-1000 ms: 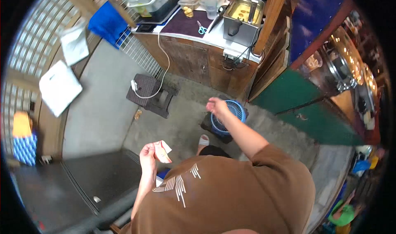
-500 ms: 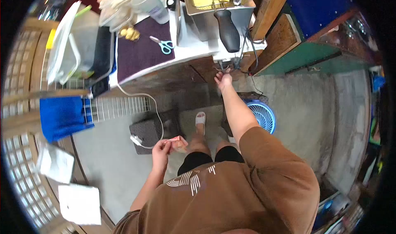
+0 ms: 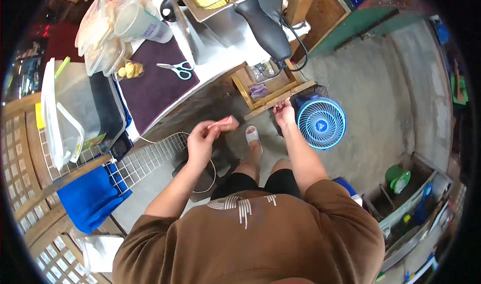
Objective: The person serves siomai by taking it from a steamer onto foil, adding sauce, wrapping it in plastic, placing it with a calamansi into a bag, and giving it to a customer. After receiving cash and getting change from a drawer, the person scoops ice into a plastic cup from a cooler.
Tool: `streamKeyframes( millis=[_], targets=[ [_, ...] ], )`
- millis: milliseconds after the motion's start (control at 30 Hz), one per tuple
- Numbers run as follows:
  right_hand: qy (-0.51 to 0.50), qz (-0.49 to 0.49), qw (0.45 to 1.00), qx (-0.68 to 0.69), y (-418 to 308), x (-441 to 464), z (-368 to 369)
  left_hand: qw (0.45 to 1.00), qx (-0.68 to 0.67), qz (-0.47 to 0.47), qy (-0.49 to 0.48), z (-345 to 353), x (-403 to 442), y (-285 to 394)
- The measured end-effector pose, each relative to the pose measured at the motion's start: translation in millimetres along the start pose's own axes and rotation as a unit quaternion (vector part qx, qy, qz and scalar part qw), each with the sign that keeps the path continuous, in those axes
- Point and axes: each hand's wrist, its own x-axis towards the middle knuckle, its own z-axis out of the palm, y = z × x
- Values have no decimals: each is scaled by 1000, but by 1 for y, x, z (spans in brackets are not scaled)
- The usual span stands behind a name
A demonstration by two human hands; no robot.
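My left hand (image 3: 201, 139) is closed on a folded reddish banknote (image 3: 226, 123), slightly blurred, held out in front of my body. My right hand (image 3: 285, 114) is at the front board of a pulled-out wooden drawer (image 3: 272, 102), its fingers curled against the edge. In the drawer lie a folded purple bundle (image 3: 258, 90), which looks like banknotes, and a clear tray (image 3: 264, 71) with small items too unclear to name. Above the drawer, a black-handled fryer basket (image 3: 264, 29) rests in a metal deep fryer (image 3: 235, 9) with yellow oil.
Scissors (image 3: 178, 70) lie on a dark cloth (image 3: 150, 91), near a bag of yellowish pieces (image 3: 131, 70), plastic cups (image 3: 145, 26) and containers. A blue fan (image 3: 321, 122) stands on the floor right of my right arm. A wire rack (image 3: 155, 156) and blue cloth (image 3: 92, 196) are at left.
The drawer has come out toward me, with my right hand at its front. My left hand has moved forward with the banknote. The view has shifted and turned.
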Motion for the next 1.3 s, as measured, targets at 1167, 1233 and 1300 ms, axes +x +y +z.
streamKeyframes(
  millis=[1167,1233,1300],
  targets=[
    [31,-35,998,-35,18,-10,-14,670,663,297,-154,210,246,-46],
    [33,-41,998,-42,18,-11,-13,640,674,304,-208,210,254,-49],
    [38,-44,998,-33,17,-13,-11,792,534,245,-169,209,262,-58]
  ],
)
